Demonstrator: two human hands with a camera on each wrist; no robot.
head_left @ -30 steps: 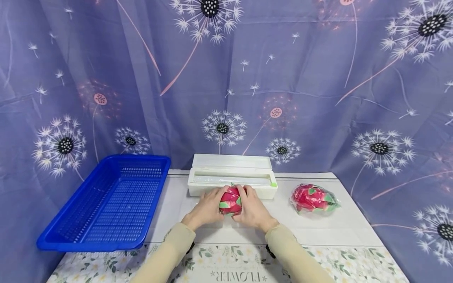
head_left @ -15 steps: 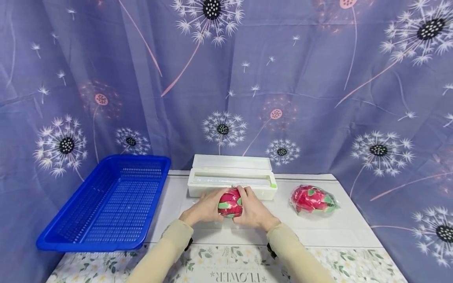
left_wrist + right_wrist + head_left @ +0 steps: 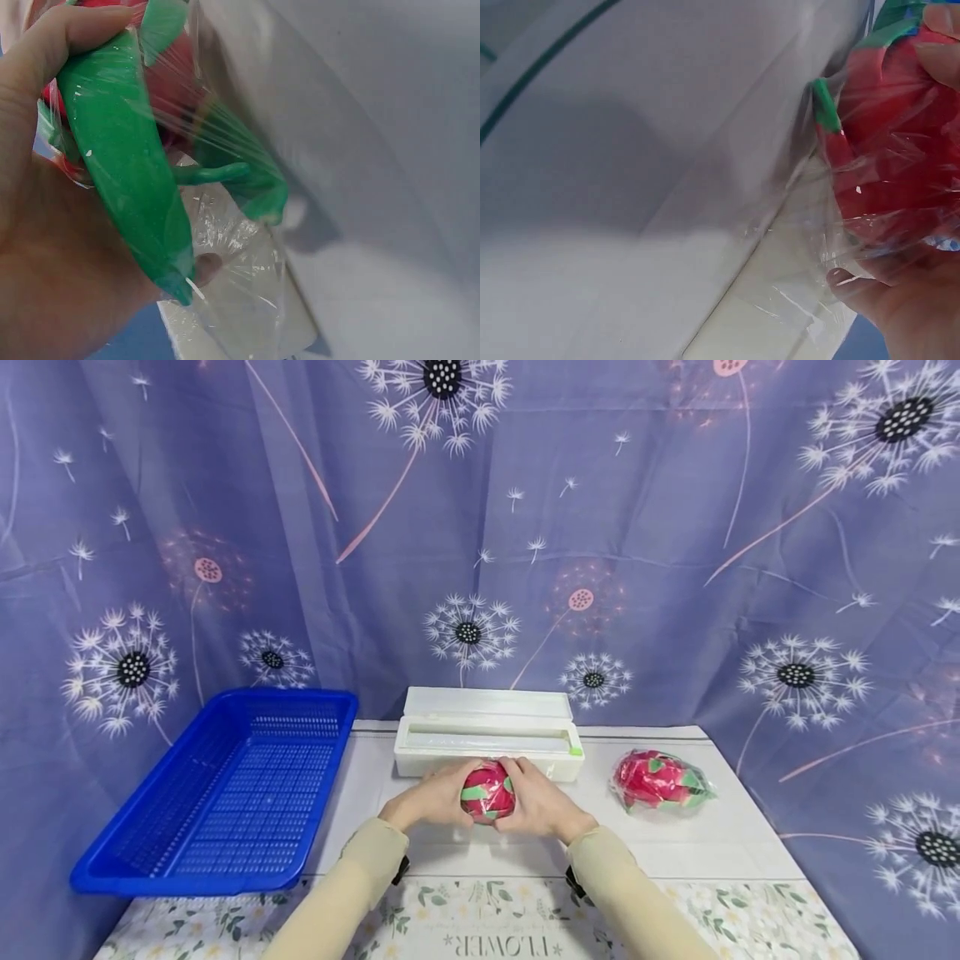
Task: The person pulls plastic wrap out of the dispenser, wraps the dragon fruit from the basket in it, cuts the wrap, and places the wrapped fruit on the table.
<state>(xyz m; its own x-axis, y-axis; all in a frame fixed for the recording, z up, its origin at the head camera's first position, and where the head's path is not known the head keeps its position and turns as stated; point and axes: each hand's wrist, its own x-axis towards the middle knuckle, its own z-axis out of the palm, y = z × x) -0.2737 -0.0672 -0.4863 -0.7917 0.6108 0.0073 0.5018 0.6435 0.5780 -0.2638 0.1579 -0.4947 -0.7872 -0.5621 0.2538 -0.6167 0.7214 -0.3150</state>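
Both hands hold a red dragon fruit (image 3: 487, 792) with green scales, in front of the white box. My left hand (image 3: 435, 797) grips its left side and my right hand (image 3: 542, 803) its right side. Clear cling film covers the fruit; in the left wrist view it stretches over the green scales (image 3: 127, 165) and hangs loose past them. In the right wrist view the film (image 3: 810, 247) spreads off the red skin towards the fingers below. A second dragon fruit (image 3: 660, 779), wrapped in clear film, lies on the table to the right.
Behind the hands, a long white cling film box (image 3: 487, 766) stands with its lid (image 3: 487, 702) raised and a roll inside. A blue plastic basket (image 3: 303, 810) sits at the left. A patterned curtain (image 3: 480, 527) encloses the white table (image 3: 645, 852) at the back and sides.
The dragon fruit has turned slightly between the hands and come a little nearer. Both hands keep their hold; the box, basket and second fruit stay put.
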